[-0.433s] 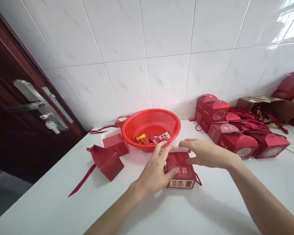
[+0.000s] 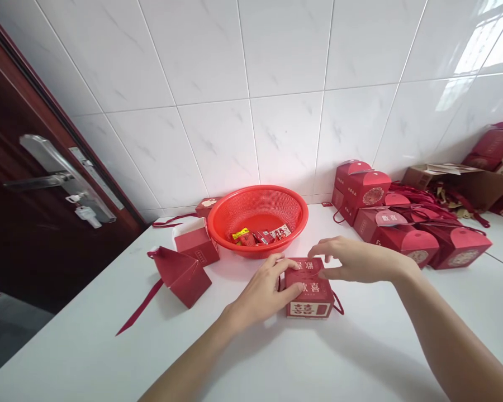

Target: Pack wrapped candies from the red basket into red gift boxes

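Note:
A small red gift box [image 2: 312, 304] with printed characters and a dark red cord handle sits on the white table in front of me. Its lid lies flat across the top. My left hand [image 2: 268, 285] holds the box's left side, with the thumb lying over the top and the fingers curled along the far left edge. My right hand [image 2: 350, 259] is at the far right of the lid, its thumb and fingertips bent onto the edge. The hand partly hides the far side of the box.
Behind the box, a red plastic basket [image 2: 260, 192] holds several wrapped sweets [image 2: 262, 237]. To the left lie open red boxes [image 2: 187, 279] and a ribbon [image 2: 140, 308]. Stacked red boxes [image 2: 396, 234] and a brown carton [image 2: 482, 190] stand right. A tiled wall [image 2: 285, 139] closes the back.
The raised flap at the far side of the box has folded down, and the lid now lies flat with its print showing. Both hands stay at the box.

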The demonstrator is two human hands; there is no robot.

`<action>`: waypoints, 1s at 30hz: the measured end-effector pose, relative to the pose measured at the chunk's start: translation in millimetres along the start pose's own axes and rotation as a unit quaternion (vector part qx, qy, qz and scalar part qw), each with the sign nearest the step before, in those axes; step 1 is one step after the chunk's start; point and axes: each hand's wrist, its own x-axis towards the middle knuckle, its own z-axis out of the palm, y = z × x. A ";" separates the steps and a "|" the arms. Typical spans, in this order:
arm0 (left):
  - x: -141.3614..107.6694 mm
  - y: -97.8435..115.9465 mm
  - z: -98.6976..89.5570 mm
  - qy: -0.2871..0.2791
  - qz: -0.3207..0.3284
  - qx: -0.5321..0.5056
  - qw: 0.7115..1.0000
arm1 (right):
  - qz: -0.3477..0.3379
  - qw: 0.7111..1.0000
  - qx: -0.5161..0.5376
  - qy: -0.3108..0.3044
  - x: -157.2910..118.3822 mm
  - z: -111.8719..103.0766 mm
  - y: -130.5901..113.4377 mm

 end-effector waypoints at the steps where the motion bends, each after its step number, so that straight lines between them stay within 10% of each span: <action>1: 0.7 -1.5 -0.1 -0.005 -0.001 -0.009 1.000 | 0.024 1.000 0.004 -0.004 1.6 -0.7 5.1; 6: 2.8 -4.5 -1.8 -0.013 -0.028 -0.012 0.999 | 0.135 0.988 0.003 -0.074 14.0 0.9 21.4; 12: 3.7 -3.8 -2.6 0.030 -0.048 0.001 0.998 | 0.046 0.978 0.128 -0.160 33.5 14.0 29.5; 30: 5.0 1.6 5.2 0.152 -0.053 -0.014 0.987 | -0.030 0.892 0.449 0.043 11.0 -15.8 -0.9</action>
